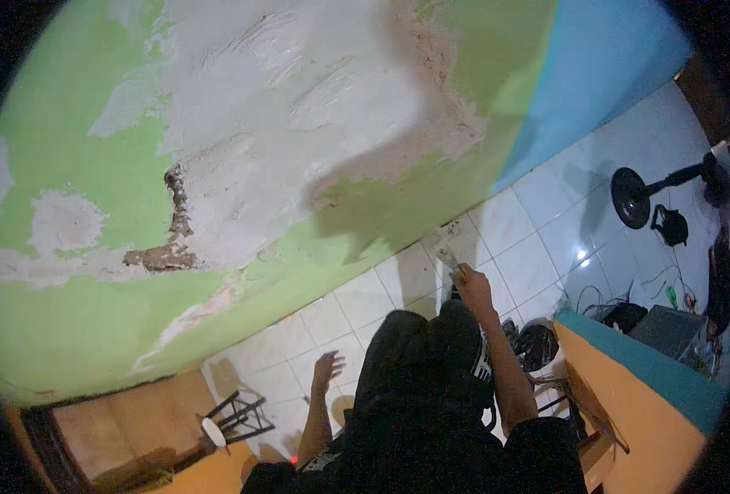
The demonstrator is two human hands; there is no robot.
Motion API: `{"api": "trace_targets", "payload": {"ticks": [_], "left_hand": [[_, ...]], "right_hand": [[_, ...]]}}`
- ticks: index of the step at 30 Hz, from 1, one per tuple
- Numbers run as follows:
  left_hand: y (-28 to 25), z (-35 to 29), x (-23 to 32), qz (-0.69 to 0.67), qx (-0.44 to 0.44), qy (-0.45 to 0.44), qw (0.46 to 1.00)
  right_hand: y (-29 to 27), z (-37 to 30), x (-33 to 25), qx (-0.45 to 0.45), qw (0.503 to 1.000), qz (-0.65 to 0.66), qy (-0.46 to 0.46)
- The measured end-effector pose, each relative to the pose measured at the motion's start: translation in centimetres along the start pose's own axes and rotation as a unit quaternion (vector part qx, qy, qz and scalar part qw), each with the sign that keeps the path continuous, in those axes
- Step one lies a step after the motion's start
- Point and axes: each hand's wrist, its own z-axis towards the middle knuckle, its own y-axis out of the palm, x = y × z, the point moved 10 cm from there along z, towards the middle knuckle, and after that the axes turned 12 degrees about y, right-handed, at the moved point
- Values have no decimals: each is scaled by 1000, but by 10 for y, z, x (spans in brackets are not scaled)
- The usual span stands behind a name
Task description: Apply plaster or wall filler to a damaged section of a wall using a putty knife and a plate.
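My right hand (472, 290) is closed around what looks like a putty knife (448, 259), its pale blade pointing toward the foot of the wall. Most of its handle is hidden in my fingers. My left hand (326, 370) hangs empty over the floor, its fingers apart. Ahead stands a green wall (299, 276) with a broad, rough patch of whitish plaster (291, 123). A ragged brown hole (176, 206) breaks the surface at the patch's left edge, and a smaller pale patch (65, 222) lies farther left. Neither hand touches the wall.
White tiles (357, 292) cover the floor. A black stool (237, 420) stands at lower left, near a wooden door (126, 420). On the right are a black stand fan (632, 198), a dark plastic bag (538, 346), cables, and an orange partition (628, 387) with a teal top.
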Motion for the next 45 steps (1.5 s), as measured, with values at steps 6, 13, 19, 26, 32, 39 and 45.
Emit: {"api": "trace_targets", "payload": {"ticks": [6, 13, 19, 26, 32, 39, 45], "left_hand": [[53, -11, 34, 29, -8, -21, 999], [59, -22, -20, -8, -12, -68, 998], [71, -41, -32, -1, 12, -70, 997], [89, -36, -36, -59, -29, 36, 997], [89, -48, -4, -61, 3, 9, 998], [71, -41, -13, -52, 34, -28, 998], [76, -36, -26, -90, 23, -29, 995]], "right_hand": [[-63, -4, -118, -29, 984, 78, -156], [-155, 1, -216, 59, 939, 85, -327], [-188, 24, -254, 64, 925, 198, -318], [-154, 40, -228, 68, 852, 501, -136], [-164, 26, -265, 79, 800, 571, -168], [-186, 16, -319, -2, 736, 662, -144], [-173, -14, -379, 28, 775, 596, -209]]}}
